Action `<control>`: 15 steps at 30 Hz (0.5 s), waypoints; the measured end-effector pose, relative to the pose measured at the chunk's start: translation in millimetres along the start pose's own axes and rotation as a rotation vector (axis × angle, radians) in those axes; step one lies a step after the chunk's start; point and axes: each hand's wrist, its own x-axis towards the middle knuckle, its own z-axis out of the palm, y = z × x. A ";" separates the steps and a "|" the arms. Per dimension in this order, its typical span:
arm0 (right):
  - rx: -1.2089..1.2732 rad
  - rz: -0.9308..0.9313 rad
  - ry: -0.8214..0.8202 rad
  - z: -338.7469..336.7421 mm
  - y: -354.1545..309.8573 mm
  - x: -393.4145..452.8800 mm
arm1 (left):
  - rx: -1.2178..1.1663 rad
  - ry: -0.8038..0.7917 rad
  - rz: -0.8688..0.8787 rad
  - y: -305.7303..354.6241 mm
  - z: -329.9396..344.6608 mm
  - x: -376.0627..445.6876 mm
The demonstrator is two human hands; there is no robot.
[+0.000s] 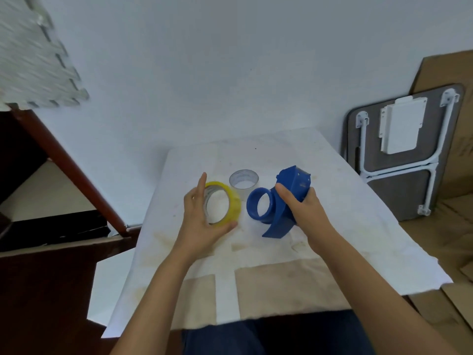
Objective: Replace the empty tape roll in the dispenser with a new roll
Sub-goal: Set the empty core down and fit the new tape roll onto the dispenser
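Note:
My left hand [202,221] holds a yellow tape roll [231,201] upright, thumb under it and fingers along its left side. My right hand [302,204] grips the blue tape dispenser [291,183] by its body, its bare blue hub ring [256,203] facing the yellow roll with a small gap between them. The dispenser's curved handle end [277,229] points down toward the table. An empty grey-white tape core [243,181] stands on the table just behind the two, touched by neither hand.
A white, stained cloth [345,226] covers the small table. A folded table [399,160] leans at the right against cardboard. A dark wooden frame [76,180] stands at the left. The wall is close behind the table.

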 end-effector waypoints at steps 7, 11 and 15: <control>0.040 -0.006 0.070 -5.7 -2.7 -5.0 | -0.036 0.023 0.177 24.0 11.3 -16.1; 0.036 0.002 0.081 -7.4 -1.9 -7.2 | -0.039 0.012 0.199 32.3 17.4 -20.5; 0.043 0.001 0.078 -7.2 -3.0 -9.8 | -0.055 -0.009 0.194 37.0 22.1 -23.6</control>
